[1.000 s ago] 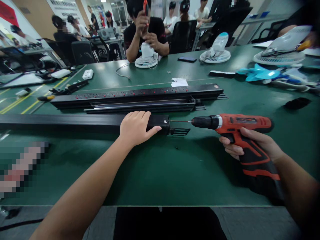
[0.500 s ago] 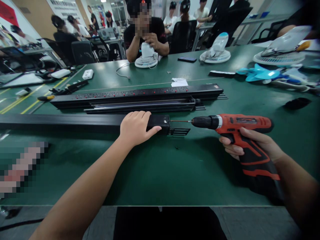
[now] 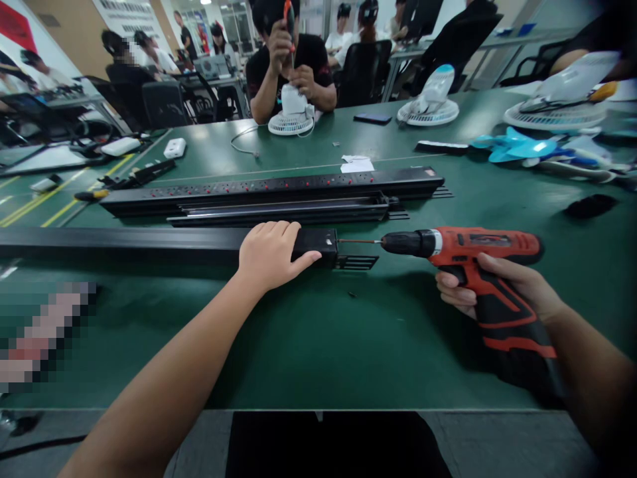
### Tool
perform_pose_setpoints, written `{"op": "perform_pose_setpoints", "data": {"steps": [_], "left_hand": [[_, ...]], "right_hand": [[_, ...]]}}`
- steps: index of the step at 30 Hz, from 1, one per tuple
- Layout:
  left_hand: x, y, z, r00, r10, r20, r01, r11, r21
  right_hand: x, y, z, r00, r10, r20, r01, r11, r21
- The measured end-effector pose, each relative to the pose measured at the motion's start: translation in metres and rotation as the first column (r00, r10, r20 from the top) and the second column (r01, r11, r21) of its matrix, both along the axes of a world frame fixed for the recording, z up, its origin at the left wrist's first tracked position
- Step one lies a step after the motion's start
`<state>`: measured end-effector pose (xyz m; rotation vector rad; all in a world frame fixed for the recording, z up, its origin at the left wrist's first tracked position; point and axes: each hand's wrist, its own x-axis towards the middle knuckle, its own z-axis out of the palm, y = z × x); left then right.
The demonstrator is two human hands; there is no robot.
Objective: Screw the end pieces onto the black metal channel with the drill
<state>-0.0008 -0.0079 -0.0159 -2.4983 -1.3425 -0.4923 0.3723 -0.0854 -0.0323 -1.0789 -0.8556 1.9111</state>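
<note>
A long black metal bar [image 3: 149, 240] lies across the table and runs out past the left edge of view. My left hand [image 3: 271, 255] wraps over it near its right end, thumb along the front side. In my right hand [image 3: 522, 285] is a red and black cordless drill [image 3: 490, 245], gripped by the handle with fingers at the trigger. The drill's long thin bit [image 3: 359, 241] points left and its tip meets the bar's end face. Below the bit, a slotted black bracket [image 3: 357, 263] sticks out from the bar. A tiny dark piece [image 3: 352, 295] lies on the table nearby.
Behind the bar lie a black power strip [image 3: 279, 186] with red-dotted sockets and a black channel [image 3: 283, 211]. White fan parts [image 3: 428, 109] and blue fan blades [image 3: 520, 145] sit at the right. Across the green table [image 3: 318, 352], another person [image 3: 288, 66] holds a screwdriver over a fan.
My hands, the drill and the bar stay almost where they were. Across the table, the other person's screwdriver has come into clear view, upright over the fan.
</note>
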Motion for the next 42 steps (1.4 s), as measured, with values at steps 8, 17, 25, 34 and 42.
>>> {"op": "perform_pose_setpoints", "data": {"steps": [8, 17, 25, 34, 42], "left_hand": [[0.0002, -0.0001, 0.0001, 1.000, 0.004, 0.006, -0.004, 1.000, -0.005], [-0.0005, 0.0009, -0.0015, 1.000, -0.004, 0.007, 0.004, 1.000, 0.002], [-0.0001, 0.0000, 0.0004, 1.000, 0.001, 0.006, -0.001, 1.000, -0.015], [0.0004, 0.0000, 0.0010, 1.000, 0.003, 0.005, -0.003, 1.000, -0.005], [0.0000, 0.0005, -0.0007, 1.000, -0.007, 0.023, 0.007, 1.000, -0.001]], "right_hand": [[-0.0049, -0.0013, 0.0019, 1.000, -0.024, -0.020, 0.024, 1.000, 0.020], [-0.0045, -0.0013, 0.0016, 1.000, -0.017, 0.020, 0.017, 0.999, 0.037], [-0.0045, -0.0016, 0.0024, 0.999, -0.020, 0.026, 0.019, 0.999, 0.040], [-0.0028, -0.0009, 0.0018, 0.999, -0.004, 0.042, 0.002, 0.999, 0.045], [-0.0038, -0.0018, 0.0016, 0.998, -0.013, 0.063, 0.008, 0.998, 0.066]]}}
